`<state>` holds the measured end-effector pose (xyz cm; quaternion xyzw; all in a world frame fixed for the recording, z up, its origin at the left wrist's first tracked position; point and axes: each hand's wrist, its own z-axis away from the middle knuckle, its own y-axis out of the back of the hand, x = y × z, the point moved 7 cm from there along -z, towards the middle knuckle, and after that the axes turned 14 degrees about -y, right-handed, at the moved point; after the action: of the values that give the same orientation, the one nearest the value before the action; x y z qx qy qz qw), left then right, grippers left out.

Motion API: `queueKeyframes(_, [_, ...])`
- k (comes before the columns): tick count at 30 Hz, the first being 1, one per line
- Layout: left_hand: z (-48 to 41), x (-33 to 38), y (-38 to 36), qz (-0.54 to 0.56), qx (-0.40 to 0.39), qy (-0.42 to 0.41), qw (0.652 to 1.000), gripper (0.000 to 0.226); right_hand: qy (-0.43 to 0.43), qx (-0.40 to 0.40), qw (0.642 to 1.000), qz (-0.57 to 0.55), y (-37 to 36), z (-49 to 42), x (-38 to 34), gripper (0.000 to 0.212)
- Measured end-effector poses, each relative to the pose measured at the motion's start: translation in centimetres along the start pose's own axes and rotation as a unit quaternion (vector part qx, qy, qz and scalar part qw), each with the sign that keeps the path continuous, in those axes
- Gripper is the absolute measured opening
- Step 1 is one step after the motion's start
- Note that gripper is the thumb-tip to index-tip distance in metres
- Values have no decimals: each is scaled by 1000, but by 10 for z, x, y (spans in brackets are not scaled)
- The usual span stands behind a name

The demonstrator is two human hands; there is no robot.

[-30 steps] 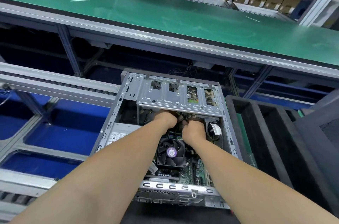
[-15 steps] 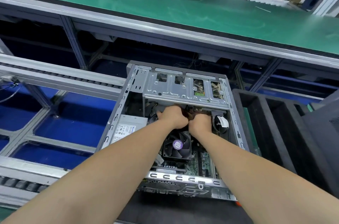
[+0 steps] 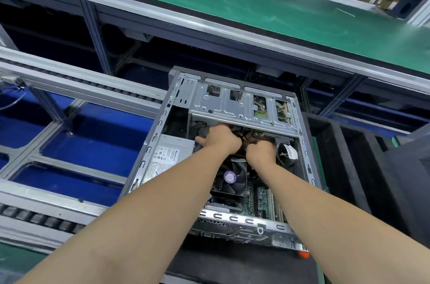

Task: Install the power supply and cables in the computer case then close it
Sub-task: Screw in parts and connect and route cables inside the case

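Left hand [image 3: 220, 141] and right hand [image 3: 260, 152] parted slightly inside case [image 3: 152, 148] near green belt [image 3: 232, 4]; fingers' [image 3: 200, 140] grip unclear.

The computer case [image 3: 149, 151] lies open-side up on the counter [image 3: 232, 267], just in front of the person. Inside it, the power supply [image 3: 167, 158] sits against the left wall, the drive cage [image 3: 239, 104] spans the far end, and the CPU fan [image 3: 230, 177] sits mid-case on the motherboard [image 3: 263, 200]. The left hand [image 3: 221, 141] and right hand [image 3: 261, 152] are side by side just below the cage, with cables [image 3: 242, 137] between them. A foam tray [image 3: 337, 155] stands right of the case, a roller track [image 3: 69, 88] runs left, and a conveyor belt [image 3: 232, 4] runs behind.
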<state>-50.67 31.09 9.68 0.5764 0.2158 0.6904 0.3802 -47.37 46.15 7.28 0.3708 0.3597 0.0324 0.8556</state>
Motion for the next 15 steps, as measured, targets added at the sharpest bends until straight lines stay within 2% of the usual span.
queueKeyframes(2, [-2, -3, -1, 122, -12, 19, 992, 12, 0, 3, 1000, 8, 0, -2, 0, 27])
queueKeyframes(4, [-1, -5, 1, 212, -7, 34, 977, 28, 3, 5, 999, 31, 1, -1, 0, 29])
queueKeyframes(8, [5, -5, 3, 202, -8, 33, 979, 32, 40, 3, 996, 81, 2, 4, -1, 30])
queueKeyframes(11, [7, -2, 4, 186, -36, 23, 982, 34, 65, 10, 993, 102, 2, 6, -2, 12])
queueKeyframes(15, [6, 1, 6, 189, -58, 18, 980, 11, 70, 35, 991, 109, 3, 6, -1, 21])
